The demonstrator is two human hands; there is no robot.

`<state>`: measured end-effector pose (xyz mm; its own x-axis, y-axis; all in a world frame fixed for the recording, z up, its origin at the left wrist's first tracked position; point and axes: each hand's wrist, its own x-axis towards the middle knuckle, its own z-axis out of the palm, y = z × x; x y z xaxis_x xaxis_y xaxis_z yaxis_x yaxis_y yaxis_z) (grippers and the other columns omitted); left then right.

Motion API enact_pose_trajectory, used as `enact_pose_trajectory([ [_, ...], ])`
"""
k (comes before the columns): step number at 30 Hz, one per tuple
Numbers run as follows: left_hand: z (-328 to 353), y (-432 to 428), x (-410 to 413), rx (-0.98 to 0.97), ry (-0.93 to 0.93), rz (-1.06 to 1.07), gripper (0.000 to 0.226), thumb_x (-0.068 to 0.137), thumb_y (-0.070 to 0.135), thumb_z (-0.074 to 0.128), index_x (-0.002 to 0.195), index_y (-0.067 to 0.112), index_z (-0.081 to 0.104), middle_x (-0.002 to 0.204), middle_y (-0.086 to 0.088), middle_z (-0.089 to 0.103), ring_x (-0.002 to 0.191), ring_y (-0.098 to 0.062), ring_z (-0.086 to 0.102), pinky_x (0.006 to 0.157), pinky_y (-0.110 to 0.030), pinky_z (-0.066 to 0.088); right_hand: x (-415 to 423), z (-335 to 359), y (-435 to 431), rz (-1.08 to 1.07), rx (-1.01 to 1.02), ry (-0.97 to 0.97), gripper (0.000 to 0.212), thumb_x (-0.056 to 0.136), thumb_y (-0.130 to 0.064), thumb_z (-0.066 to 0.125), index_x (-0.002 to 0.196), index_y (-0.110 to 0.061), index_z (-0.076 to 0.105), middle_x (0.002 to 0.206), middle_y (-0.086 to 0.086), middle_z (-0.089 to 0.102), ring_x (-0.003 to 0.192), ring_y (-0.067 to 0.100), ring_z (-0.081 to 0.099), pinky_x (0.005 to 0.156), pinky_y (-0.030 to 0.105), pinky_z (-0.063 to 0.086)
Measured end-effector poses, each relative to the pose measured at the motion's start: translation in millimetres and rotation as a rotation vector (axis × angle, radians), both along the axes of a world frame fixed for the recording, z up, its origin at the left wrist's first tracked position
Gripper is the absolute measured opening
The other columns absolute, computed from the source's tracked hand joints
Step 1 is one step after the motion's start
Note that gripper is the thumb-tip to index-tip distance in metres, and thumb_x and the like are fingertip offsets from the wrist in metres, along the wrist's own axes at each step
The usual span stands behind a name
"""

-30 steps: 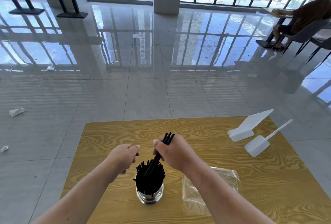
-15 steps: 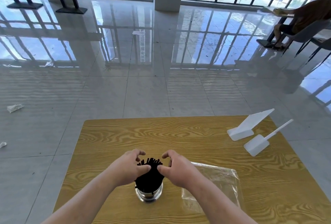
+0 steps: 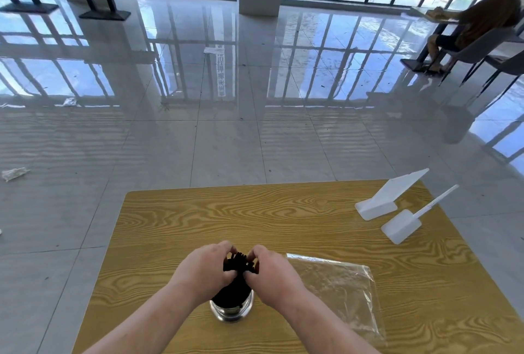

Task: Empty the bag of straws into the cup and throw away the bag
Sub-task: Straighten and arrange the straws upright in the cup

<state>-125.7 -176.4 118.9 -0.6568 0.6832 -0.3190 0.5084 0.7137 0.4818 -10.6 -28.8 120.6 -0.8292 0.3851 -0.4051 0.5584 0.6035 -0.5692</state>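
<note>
Your wood-grain table (image 3: 198,212) has a yellow-brown laminate top w/ rounded corners, on a glossy grey tile floor. Off its left edge a crumpled white paper scrap (image 3: 14,173) lies on the tiles.

Near the front edge, approx. mid-table, your left hand (image 3: 204,271) has fingers and thumb curled round the left side of the black straws (image 3: 239,264). They are thin matte tubes, bunched upright w/ the tips fanned a little. The bundle stands in a round shiny steel cup (image 3: 231,309), which sits on the table under your wrists. Your right hand (image 3: 272,274) is clamped on the bundle's right side, thumbs nearly meeting in front.

Just right of the cup the clear plastic bag (image 3: 337,288) lies flat and wrinkled, near your right forearm.

At the far right corner are a white slanted stand (image 3: 380,200) and, beside it, a white block w/ a thin stem (image 3: 402,224). Both are smooth plastic.
</note>
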Motion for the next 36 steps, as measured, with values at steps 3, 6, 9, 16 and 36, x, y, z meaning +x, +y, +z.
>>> enact_pose_trajectory([
  [3, 0, 3, 1, -0.023, 0.030, -0.016, 0.018, 0.089, 0.042, 0.067, 0.105, 0.043, 0.059, 0.090, 0.016, 0.068, 0.084, -0.007, 0.065, 0.070, -0.026, 0.055, -3, 0, -1, -0.015, 0.011, 0.045, 0.014, 0.090, -0.034, 0.064, 0.102, -0.028, 0.060, 0.095, -0.006, 0.071, 0.088, 0.020, 0.066, 0.074, 0.038, 0.056],
  [6, 1, 2, -3, -0.042, 0.051, -0.030, 0.009, 0.089, 0.041, 0.065, 0.096, 0.040, 0.060, 0.084, 0.016, 0.067, 0.080, -0.005, 0.063, 0.066, -0.025, 0.054, -3, 3, 0, 0.003, 0.010, 0.084, 0.012, 0.089, -0.035, 0.063, 0.095, -0.026, 0.060, 0.088, -0.006, 0.071, 0.085, 0.020, 0.067, 0.072, 0.041, 0.057],
  [9, 3, 1, -5, -0.057, 0.037, -0.029, 0.012, 0.087, 0.042, 0.065, 0.098, 0.039, 0.063, 0.085, 0.018, 0.068, 0.080, -0.003, 0.063, 0.063, -0.022, 0.052, -5, 6, 3, 0.014, 0.019, 0.130, 0.010, 0.090, -0.036, 0.064, 0.091, -0.025, 0.063, 0.086, -0.005, 0.072, 0.083, 0.017, 0.067, 0.070, 0.038, 0.056],
  [16, 9, 3, -2, -0.098, -0.065, -0.060, 0.045, 0.074, 0.051, 0.073, 0.116, 0.045, 0.059, 0.095, 0.018, 0.068, 0.089, -0.006, 0.066, 0.072, -0.025, 0.058, -14, 21, 3, 0.094, 0.096, 0.169, 0.008, 0.089, -0.034, 0.062, 0.088, -0.026, 0.062, 0.084, -0.004, 0.071, 0.078, 0.018, 0.064, 0.062, 0.036, 0.050],
  [36, 12, 2, 4, -0.015, -0.022, -0.031, 0.016, 0.083, 0.046, 0.053, 0.078, 0.033, 0.061, 0.074, 0.014, 0.068, 0.068, -0.004, 0.065, 0.055, -0.019, 0.048, -15, 44, 5, 0.147, 0.084, 0.216, 0.009, 0.089, -0.039, 0.064, 0.093, -0.032, 0.059, 0.081, -0.010, 0.068, 0.076, 0.015, 0.066, 0.059, 0.031, 0.049],
])
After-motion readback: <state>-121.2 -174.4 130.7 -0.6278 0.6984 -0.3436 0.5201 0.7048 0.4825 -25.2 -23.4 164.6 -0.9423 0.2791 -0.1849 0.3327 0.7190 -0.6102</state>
